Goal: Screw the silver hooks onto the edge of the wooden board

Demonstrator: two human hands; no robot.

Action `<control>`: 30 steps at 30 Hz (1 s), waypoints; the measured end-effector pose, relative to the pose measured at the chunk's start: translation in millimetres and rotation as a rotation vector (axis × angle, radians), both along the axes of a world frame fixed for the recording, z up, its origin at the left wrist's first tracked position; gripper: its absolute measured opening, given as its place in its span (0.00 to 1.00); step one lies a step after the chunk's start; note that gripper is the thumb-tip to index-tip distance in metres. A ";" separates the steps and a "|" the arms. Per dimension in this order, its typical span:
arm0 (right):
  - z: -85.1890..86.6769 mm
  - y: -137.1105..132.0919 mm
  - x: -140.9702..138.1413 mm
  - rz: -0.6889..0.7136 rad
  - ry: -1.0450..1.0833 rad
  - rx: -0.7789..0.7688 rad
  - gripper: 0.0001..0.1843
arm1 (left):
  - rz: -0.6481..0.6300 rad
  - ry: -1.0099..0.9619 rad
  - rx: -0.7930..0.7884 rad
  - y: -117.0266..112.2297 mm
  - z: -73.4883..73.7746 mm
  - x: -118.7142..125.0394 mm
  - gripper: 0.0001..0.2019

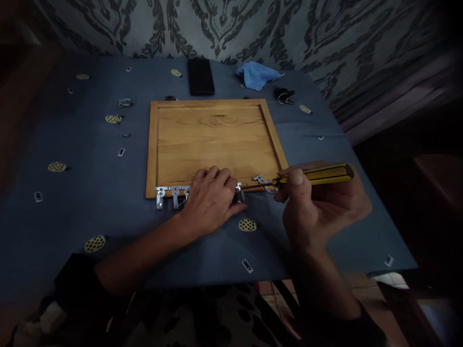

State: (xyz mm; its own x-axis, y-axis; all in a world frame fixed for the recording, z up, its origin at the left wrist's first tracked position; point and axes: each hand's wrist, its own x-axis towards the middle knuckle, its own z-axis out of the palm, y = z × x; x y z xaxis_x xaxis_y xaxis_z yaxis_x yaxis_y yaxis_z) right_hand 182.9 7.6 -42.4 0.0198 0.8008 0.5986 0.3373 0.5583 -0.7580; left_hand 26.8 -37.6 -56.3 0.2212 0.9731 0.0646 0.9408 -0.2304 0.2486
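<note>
A square wooden board point(213, 140) with a raised frame lies on the blue tablecloth. Along its near edge runs a silver metal hook rail point(172, 193) with several hooks hanging over the edge. My left hand point(211, 200) rests curled on the rail's right part and presses it against the board. In my right hand point(318, 202) is a yellow-and-black screwdriver point(318, 174), gripped by the handle. Its shaft points left, with the tip by the rail's end beside my left fingers. A small loose metal piece point(259, 179) lies on the board's frame just under the shaft.
A black phone point(200, 76), a blue cloth point(256, 74) and keys point(284, 95) lie at the table's far side. A small metal hook point(125, 102) sits at the far left. The table's right edge point(372, 188) drops off close to my right hand. Patterned wallpaper rises behind.
</note>
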 end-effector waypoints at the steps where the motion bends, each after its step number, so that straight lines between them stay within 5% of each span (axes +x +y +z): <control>1: 0.1 -0.3 -0.4 0.009 0.004 -0.007 0.11 | 0.000 0.000 -0.011 0.0 0.8 0.0 0.23; 11: -6.4 2.7 -0.9 0.086 -0.004 -0.040 0.07 | 0.007 0.013 -0.032 0.5 2.5 0.6 0.24; 17: 16.8 9.8 14.1 0.374 -0.052 -0.292 0.11 | 0.002 0.016 -0.021 0.1 1.2 -0.2 0.24; 21: 23.1 14.0 21.8 0.490 -0.105 -0.323 0.03 | -0.001 0.002 0.001 0.2 0.7 -0.3 0.22; 26: 14.9 12.7 4.0 0.130 -0.079 -0.100 0.04 | 0.007 0.000 -0.007 0.2 0.7 0.0 0.23; 30: 25.0 14.2 -10.7 -0.143 0.273 0.154 0.13 | -0.003 -0.008 -0.031 -0.5 0.8 -0.3 0.23</control>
